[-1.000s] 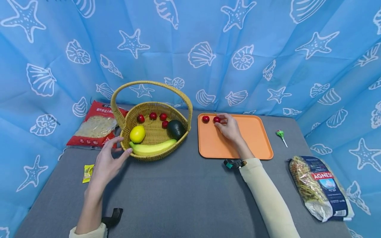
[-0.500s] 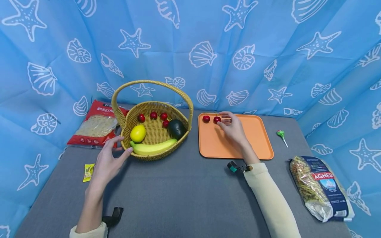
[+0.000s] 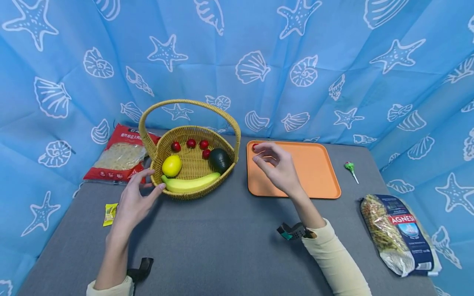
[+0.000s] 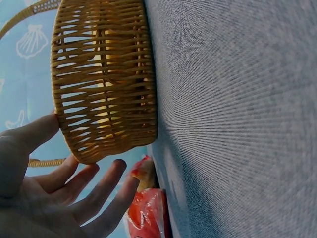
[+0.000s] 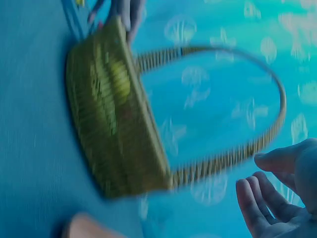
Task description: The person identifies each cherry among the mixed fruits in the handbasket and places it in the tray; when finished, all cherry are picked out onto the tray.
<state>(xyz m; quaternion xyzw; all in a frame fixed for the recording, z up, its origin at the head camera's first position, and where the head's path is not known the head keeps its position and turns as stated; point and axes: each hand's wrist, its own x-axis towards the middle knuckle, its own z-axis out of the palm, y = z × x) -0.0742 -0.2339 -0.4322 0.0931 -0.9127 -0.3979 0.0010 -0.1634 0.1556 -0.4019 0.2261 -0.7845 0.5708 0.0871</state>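
Observation:
A wicker basket (image 3: 192, 195) with a tall handle holds a lemon (image 3: 172, 166), a banana (image 3: 190, 183), an avocado (image 3: 219, 160) and several cherries (image 3: 191, 143). At its left end my left hand (image 3: 135, 205) touches the rim with thumb and fingertips, the fingers extended in the left wrist view. My right hand (image 3: 277, 166) hovers over the left part of an orange tray (image 3: 314, 168). Its thumb and fingers stand apart with nothing seen between them. One cherry (image 3: 254, 146) peeks out on the tray beyond that hand; another cherry there is hidden behind it.
Behind the left hand lies a red pasta bag (image 3: 120, 154), with a small yellow packet (image 3: 110, 214) nearer. Right of the tray are a green lollipop (image 3: 349, 168) and a blue pasta bag (image 3: 401, 234). A blue shell-print curtain (image 3: 222, 61) surrounds the table.
My right hand has let go of the right-hand cherry on the tray, leaving it there, and has drawn back toward the left and nearer. My left hand keeps its place at the basket.

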